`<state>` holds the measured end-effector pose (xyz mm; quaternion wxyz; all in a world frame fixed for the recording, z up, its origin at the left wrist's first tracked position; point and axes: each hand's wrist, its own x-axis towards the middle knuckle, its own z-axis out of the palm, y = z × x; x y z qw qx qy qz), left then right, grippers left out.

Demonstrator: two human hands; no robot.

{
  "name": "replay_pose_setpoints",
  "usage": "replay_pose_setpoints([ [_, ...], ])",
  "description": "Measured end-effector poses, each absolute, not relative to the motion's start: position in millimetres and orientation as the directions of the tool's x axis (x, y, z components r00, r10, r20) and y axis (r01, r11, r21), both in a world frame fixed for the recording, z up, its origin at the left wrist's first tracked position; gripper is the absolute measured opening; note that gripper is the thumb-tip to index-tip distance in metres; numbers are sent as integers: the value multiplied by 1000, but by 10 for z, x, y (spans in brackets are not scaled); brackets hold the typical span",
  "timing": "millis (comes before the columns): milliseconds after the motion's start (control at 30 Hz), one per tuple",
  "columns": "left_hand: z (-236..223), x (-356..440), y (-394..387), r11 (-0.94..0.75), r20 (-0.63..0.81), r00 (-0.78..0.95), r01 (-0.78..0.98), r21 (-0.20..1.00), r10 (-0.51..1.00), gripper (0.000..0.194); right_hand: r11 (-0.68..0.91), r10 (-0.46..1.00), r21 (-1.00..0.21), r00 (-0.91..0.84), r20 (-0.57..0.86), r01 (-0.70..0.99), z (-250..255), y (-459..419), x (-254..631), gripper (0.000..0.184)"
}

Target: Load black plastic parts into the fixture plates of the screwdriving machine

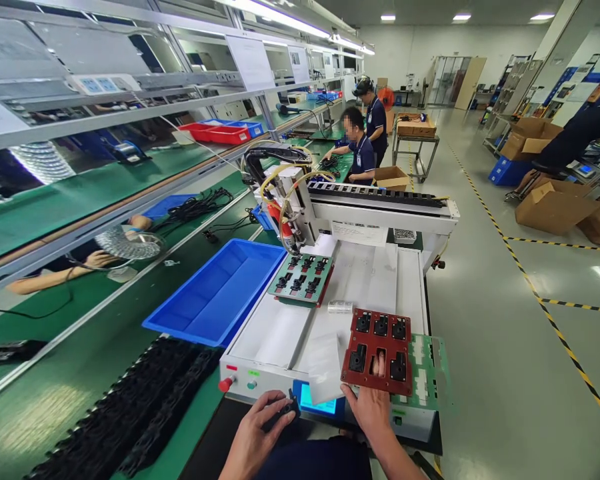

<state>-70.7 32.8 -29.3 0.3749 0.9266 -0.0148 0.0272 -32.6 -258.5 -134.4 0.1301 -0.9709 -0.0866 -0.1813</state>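
Note:
My left hand is closed around a small black plastic part, in front of the machine's lit blue screen. My right hand grips a red fixture plate by its near edge. Several black parts sit in the plate's pockets. One front pocket has no part in it, and my right fingertips show through it from below. Under the plate's right side lies a green and white board. Left of the plate is a white sheet, partly over the screen.
The white bench machine carries a tool head above a green fixture plate of black parts. A blue tray and rows of black parts lie to the left. Co-workers are farther back; another person's hand is across the bench.

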Motion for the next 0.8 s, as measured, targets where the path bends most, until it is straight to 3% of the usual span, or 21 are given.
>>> replay_pose_setpoints([
  [400,-267,-686,327,-702,35,999,-45,710,-29,33,-951,88,-232,899,428,203,-1211,-2543,-150,93],
  [633,-363,-729,428,-691,-40,999,3,723,-37,38,-949,76,-270,952,298,161,-1236,-2552,-211,88],
  [733,-396,-746,483,-680,-54,998,19,733,-30,37,-923,75,-351,968,240,159,-1328,-2541,-506,81],
  [800,-457,-802,524,-668,-62,998,36,743,-15,34,-860,77,-475,966,245,189,-1399,-2491,-722,78],
])
